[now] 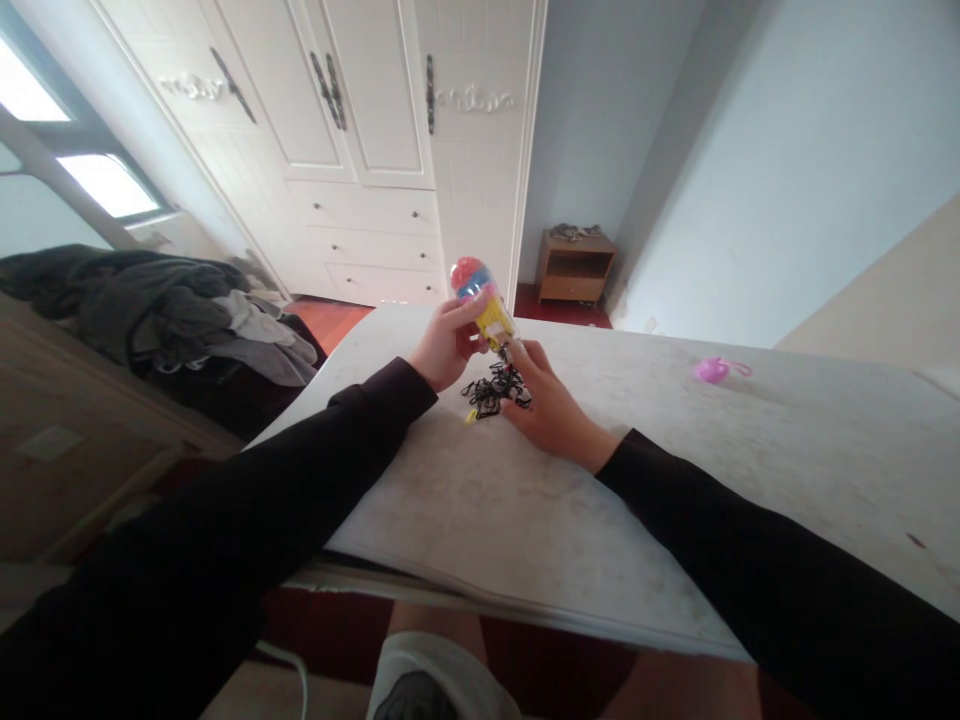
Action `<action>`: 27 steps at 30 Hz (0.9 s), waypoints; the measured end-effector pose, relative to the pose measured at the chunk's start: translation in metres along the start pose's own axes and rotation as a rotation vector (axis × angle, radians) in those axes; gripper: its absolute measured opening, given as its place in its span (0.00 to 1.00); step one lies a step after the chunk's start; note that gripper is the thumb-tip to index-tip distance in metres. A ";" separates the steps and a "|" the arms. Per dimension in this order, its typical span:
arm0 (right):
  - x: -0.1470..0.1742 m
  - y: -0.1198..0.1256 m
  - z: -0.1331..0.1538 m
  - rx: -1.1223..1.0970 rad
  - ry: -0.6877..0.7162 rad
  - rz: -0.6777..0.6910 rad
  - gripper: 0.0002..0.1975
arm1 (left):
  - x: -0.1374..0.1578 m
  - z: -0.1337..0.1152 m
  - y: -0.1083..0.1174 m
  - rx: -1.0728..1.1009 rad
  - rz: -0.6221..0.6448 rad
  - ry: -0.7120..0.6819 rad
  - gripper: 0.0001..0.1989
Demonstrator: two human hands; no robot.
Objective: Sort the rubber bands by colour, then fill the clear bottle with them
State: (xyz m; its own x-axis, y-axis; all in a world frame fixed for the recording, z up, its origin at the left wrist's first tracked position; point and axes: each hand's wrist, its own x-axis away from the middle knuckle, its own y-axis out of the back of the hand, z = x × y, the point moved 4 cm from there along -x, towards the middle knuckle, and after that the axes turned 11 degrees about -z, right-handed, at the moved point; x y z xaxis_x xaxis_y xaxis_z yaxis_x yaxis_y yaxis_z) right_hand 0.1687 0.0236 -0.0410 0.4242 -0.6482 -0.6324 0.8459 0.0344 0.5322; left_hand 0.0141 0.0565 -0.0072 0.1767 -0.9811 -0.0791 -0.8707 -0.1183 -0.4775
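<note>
My left hand [450,345] is closed around a clear rounded bottle [501,322], held tilted with its mouth end down toward the table. Layers of red, blue, pink and yellow small pieces show through its wall. Below it, a loose pile of small black loops [487,392], like little hair ties, lies on the table, with one yellow loop [471,416] at its near edge. My right hand [547,400] is beside the pile. Its fingertips reach the bottle's lower end, while the thumb is spread apart near the black loops. Whether those fingertips pinch a small loop is hidden.
A pink cap with a strap [712,370] lies on the pale table [750,480] to the right. Dark and grey clothes [187,310] are heaped at the left. Beyond the table stand a white wardrobe [367,240] and a small wooden cabinet [574,288].
</note>
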 end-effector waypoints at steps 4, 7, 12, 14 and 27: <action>0.002 0.002 0.007 -0.040 0.023 0.026 0.43 | -0.004 -0.009 0.004 0.058 -0.089 -0.041 0.13; 0.003 0.004 0.009 -0.052 0.022 -0.001 0.41 | -0.003 -0.011 0.003 0.056 -0.086 -0.036 0.14; 0.002 0.007 0.009 0.000 0.010 -0.070 0.44 | 0.000 -0.007 0.000 0.065 -0.045 0.021 0.13; 0.002 0.006 0.007 0.052 -0.005 -0.064 0.46 | 0.003 -0.002 -0.003 0.030 0.013 0.055 0.11; 0.001 0.001 0.001 0.019 -0.027 0.022 0.44 | -0.002 -0.001 0.002 0.010 -0.017 -0.036 0.16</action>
State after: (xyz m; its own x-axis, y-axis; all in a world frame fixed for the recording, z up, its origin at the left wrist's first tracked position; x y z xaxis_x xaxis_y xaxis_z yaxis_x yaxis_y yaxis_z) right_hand 0.1697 0.0220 -0.0406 0.4336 -0.6676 -0.6053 0.8302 0.0347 0.5564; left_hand 0.0119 0.0582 -0.0070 0.2078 -0.9727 -0.1028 -0.8628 -0.1328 -0.4878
